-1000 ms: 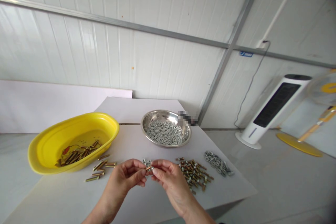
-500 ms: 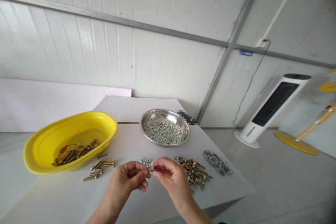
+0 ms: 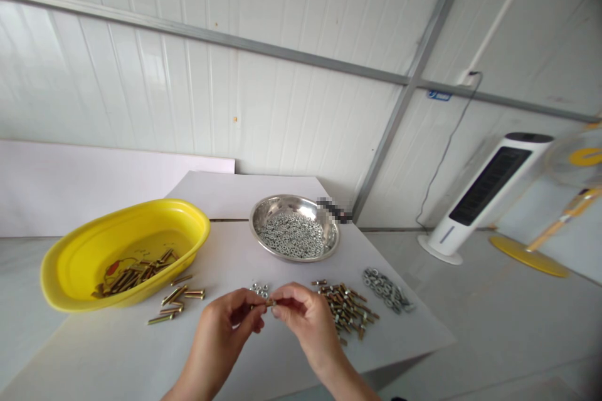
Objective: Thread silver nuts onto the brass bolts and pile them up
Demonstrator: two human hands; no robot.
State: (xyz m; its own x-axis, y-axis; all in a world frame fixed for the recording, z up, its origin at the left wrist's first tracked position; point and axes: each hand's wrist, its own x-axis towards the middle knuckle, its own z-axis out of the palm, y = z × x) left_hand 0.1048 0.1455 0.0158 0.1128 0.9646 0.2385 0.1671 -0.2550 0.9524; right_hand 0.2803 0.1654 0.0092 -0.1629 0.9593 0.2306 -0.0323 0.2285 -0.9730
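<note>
Left hand: (image 3: 221,319) fingers curled, thumb and forefinger pinching the shank of a small brass-coloured bolt (image 3: 261,306).
Right hand: (image 3: 305,319) nearly closed, fingertips pinching the bolt's silver-looking end, just beside the left hand; the detail is too small to tell.
Bolt position: held above the table, between both hands.
Surface: a white table (image 3: 117,351) with a second white board (image 3: 211,191) behind it.
On it, left: a yellow plastic basin (image 3: 141,208) holding bolts, with loose bolts (image 3: 175,304) beside it.
On it, centre: a steel bowl (image 3: 282,202) full of small silver nuts (image 3: 291,235), and a few nuts (image 3: 259,289) just beyond the hands.
On it, right: a bolt pile (image 3: 347,308) and a strip of silver washers (image 3: 386,291).
Room: ribbed white wall panels (image 3: 141,88) with a metal rail (image 3: 235,42), a white tower fan (image 3: 486,194) on the grey floor (image 3: 508,332), and a pedestal fan with a yellow base (image 3: 527,264).
</note>
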